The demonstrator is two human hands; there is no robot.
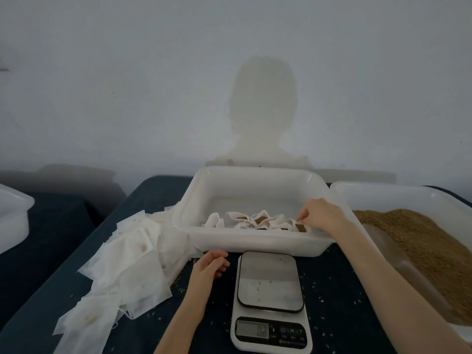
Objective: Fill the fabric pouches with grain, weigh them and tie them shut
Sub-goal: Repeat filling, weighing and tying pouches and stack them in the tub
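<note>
Several filled white fabric pouches [258, 221] lie open-mouthed in the middle white tub [255, 241]. My right hand [320, 212] reaches over the tub's right end and pinches the rim of the rightmost pouch [296, 224]. My left hand [210, 264] hovers over the dark table just left of the scale, fingers loosely curled, holding nothing. The white digital scale [269, 300] stands in front of the tub with a bare platform. A heap of empty flat pouches [127, 259] spreads at the left. Brown grain [419, 241] fills the right tub.
The right tub's rim [383, 189] touches the middle tub. A clear scoop [383, 241] lies half buried in the grain. Another white tub [12, 215] stands at the far left on a separate surface. Loose grains dot the dark tablecloth [329, 290]. A wall rises directly behind.
</note>
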